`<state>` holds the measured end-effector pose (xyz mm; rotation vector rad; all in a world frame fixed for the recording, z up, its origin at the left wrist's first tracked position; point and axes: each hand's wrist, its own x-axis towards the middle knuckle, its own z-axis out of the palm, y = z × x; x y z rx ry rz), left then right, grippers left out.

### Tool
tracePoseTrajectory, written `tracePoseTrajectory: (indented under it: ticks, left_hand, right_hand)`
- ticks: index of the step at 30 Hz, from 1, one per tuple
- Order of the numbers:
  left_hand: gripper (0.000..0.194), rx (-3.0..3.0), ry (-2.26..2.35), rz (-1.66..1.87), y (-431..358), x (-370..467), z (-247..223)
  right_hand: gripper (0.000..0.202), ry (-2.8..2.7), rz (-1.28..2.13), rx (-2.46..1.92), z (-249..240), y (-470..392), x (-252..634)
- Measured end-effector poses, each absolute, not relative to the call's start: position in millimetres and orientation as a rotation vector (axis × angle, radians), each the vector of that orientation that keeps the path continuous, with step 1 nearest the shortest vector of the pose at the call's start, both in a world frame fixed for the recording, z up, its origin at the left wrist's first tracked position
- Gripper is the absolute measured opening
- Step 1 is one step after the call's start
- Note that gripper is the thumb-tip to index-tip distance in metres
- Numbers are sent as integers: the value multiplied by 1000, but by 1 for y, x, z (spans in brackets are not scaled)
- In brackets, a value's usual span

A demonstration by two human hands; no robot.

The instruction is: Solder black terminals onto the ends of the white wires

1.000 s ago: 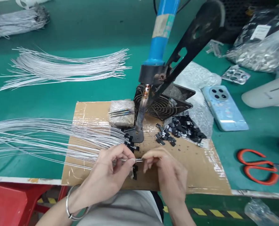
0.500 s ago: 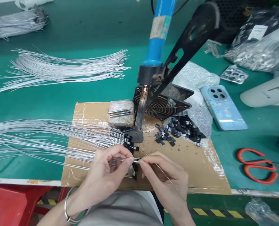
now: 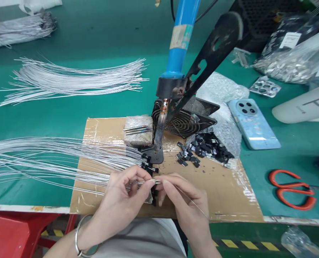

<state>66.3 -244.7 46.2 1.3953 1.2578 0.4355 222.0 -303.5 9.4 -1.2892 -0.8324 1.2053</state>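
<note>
in the head view, our left hand (image 3: 128,199) pinches a pale wire (image 3: 157,182) near its end while our right hand's (image 3: 186,202) thumb and forefinger pinch its tip, a thin strand (image 3: 193,202) trailing over them. we seem to be working that end, which next calls for steady fingertips; the wire lies between both hands, beside black clips (image 3: 148,165).

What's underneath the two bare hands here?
A flat brown cardboard sheet. Thin white wires run in behind the left hand, and small black rectangular pieces show just beyond it. What the left and right hand directly cover cannot be seen.
</note>
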Motion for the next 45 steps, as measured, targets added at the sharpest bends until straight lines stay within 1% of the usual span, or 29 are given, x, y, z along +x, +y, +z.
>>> tracePoseTrajectory:
  ticks: [5,11,19,29,37,45]
  left_hand:
    - [22,1415,1244,465,-245,68,46]
    - [23,1465,1238,492,-247,67,45]
    - [25,1477,1235,463,-250,65,43]
    - [24,1475,1208,421,-246,64,48]
    - [24,1486,1228,407,-246,64,49]
    - [23,1496,1254,477,-249,67,45]
  right_hand:
    - [11,-604,1346,-1180,2,-304,216]
    - [8,-503,1397,-1159,3,-302,213]
    - [11,-449,1424,-1188,7,-301,214]
    - [17,-401,1615,-1172,14,-295,227]
    - [21,-275,1653,-1211,27,-291,224]
    - [19,-290,1638,-1091,11,-295,221]
